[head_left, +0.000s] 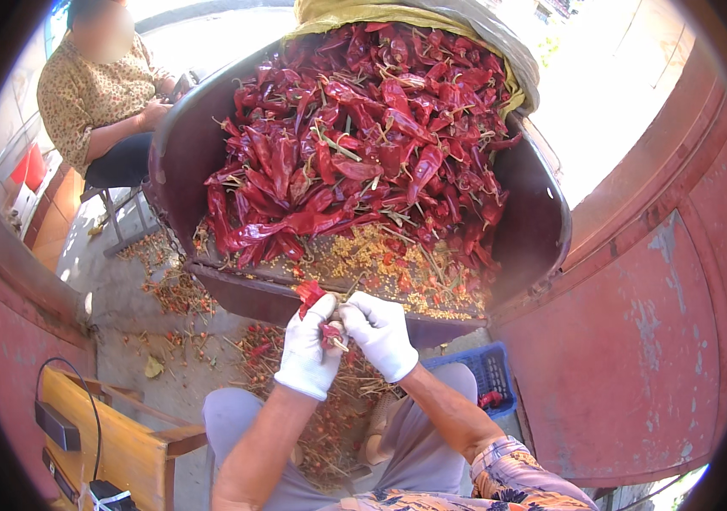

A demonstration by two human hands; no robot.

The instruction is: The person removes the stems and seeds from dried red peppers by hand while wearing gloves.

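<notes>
In front of the bin, my hands meet in white gloves. My left hand is closed on a dried red chili pepper, whose red body sticks up past the thumb. A shrivelled chili end with a pale stem shows below the fingers. My right hand is closed in a pinch against the left fingertips, where a thin stem pokes up. What exactly lies between its fingertips is partly hidden. Just beyond, a heap of dried red chilies fills the dark bin, with loose yellow seeds along its near side.
A yellow and grey sack drapes over the bin's far edge. Stems and chili scraps litter the floor. A blue crate stands by my right knee, a wooden stool at lower left. Another person sits at far left.
</notes>
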